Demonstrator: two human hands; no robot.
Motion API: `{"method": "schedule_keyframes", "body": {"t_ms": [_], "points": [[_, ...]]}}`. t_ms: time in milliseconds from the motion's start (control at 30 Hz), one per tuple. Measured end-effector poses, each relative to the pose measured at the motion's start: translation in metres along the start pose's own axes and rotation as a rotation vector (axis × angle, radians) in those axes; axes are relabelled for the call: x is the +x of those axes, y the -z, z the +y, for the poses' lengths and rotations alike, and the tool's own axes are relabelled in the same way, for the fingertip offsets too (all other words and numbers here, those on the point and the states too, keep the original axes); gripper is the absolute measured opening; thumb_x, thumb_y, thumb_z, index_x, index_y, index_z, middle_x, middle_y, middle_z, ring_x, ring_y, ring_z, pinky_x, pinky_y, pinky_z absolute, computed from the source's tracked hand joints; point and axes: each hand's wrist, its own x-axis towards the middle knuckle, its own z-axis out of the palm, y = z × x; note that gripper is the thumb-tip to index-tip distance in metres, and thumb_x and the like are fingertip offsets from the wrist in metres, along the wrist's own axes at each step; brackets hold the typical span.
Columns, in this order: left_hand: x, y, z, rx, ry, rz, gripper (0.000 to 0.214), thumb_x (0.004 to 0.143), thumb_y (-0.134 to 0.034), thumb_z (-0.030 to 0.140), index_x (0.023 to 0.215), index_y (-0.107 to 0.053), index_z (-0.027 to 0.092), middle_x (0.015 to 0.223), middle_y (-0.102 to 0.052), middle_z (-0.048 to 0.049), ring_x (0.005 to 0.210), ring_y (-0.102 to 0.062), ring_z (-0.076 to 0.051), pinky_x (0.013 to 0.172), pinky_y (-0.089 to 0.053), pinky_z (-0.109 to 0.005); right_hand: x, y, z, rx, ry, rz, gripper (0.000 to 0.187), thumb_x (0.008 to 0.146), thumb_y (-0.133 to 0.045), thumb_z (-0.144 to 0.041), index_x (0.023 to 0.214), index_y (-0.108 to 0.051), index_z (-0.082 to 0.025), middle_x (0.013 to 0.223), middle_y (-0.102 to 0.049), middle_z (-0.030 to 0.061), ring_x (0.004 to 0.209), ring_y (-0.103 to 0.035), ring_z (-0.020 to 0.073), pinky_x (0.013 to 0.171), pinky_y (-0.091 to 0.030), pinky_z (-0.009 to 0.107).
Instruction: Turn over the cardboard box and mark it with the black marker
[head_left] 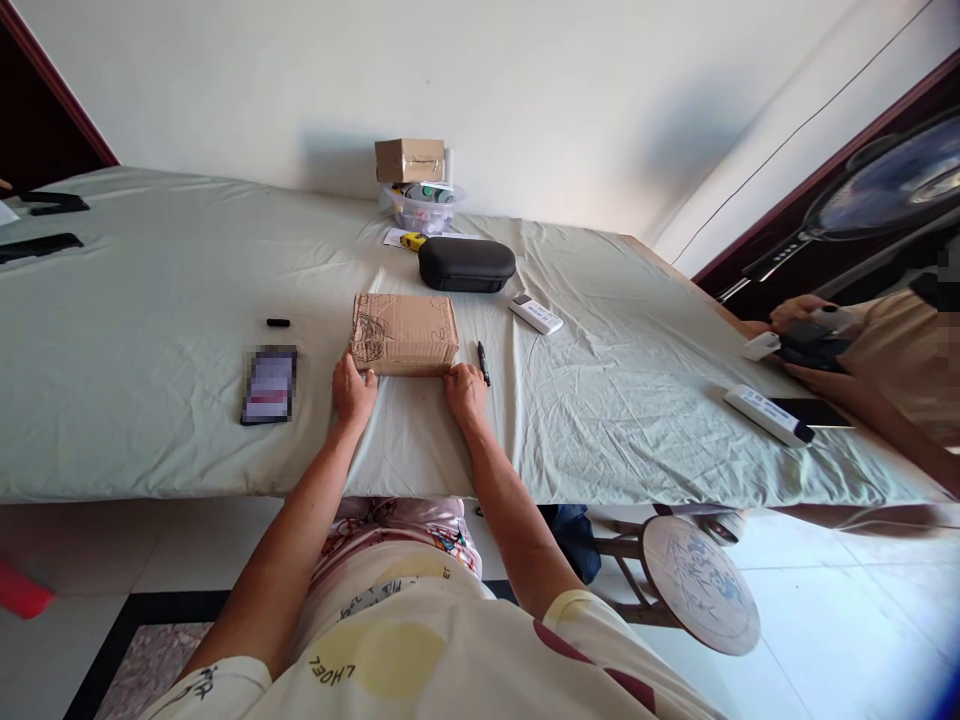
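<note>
A small brown cardboard box lies on the cloth-covered table, with dark scribbled pen marks on its left part and a small mark at its right. My left hand grips its near left corner, thumb at the front face. On the near right corner, my right hand is closed with its fingers curled against the cardboard. Just right of that hand lies a black marker without its cap. A black cap rests to the left of the box, above a phone with a lit screen.
Behind the box are a black hard case, a yellow tape measure and a plastic tub with another carton on top. White devices lie rightward. Another person's hands hold something at the right edge, near a stool.
</note>
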Motion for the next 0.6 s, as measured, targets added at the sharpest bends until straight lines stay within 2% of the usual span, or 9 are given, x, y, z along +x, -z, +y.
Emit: {"method": "schedule_keyframes", "body": {"t_ms": [100,267,433,600], "points": [[-0.001,0.0,-0.001,-0.026,-0.005,-0.005,0.071,0.085,-0.067,0.03,0.15,-0.047,0.009,0.147,-0.06,-0.0279,0.143,-0.056,-0.039,0.121,-0.045,-0.055,0.0,0.0,-0.005,0.074,0.006,0.021,0.006,0.085,-0.053,-0.03,0.081,-0.05,-0.026,0.083,-0.062,0.0031,0.082,-0.055,0.0216,0.081,-0.045,0.037],[-0.003,0.01,0.011,0.016,-0.085,0.008,0.099,0.079,-0.081,0.038,0.16,-0.034,0.007,0.158,-0.05,-0.0307,0.144,-0.052,-0.044,0.121,-0.042,-0.059,-0.003,-0.001,-0.018,0.167,-0.019,0.084,0.028,0.081,-0.066,-0.044,0.086,-0.046,-0.026,0.089,-0.063,0.0023,0.082,-0.056,0.02,0.079,-0.045,0.036],[-0.008,0.015,0.026,0.096,-0.098,0.032,0.123,0.07,-0.091,0.05,0.161,-0.027,-0.002,0.155,-0.046,-0.0379,0.14,-0.052,-0.05,0.115,-0.046,-0.06,-0.01,-0.005,-0.026,0.176,-0.005,0.158,0.04,0.082,-0.071,-0.056,0.094,-0.049,-0.026,0.096,-0.064,0.0054,0.092,-0.06,0.0233,0.086,-0.046,0.04],[-0.013,0.011,0.033,0.127,-0.075,0.049,0.137,0.067,-0.086,0.072,0.164,-0.022,-0.001,0.152,-0.047,-0.0385,0.136,-0.054,-0.051,0.109,-0.049,-0.061,-0.016,-0.017,-0.036,0.127,-0.042,0.232,0.057,0.078,-0.073,-0.069,0.104,-0.048,-0.025,0.105,-0.063,0.0078,0.101,-0.06,0.0266,0.09,-0.047,0.044]]}}
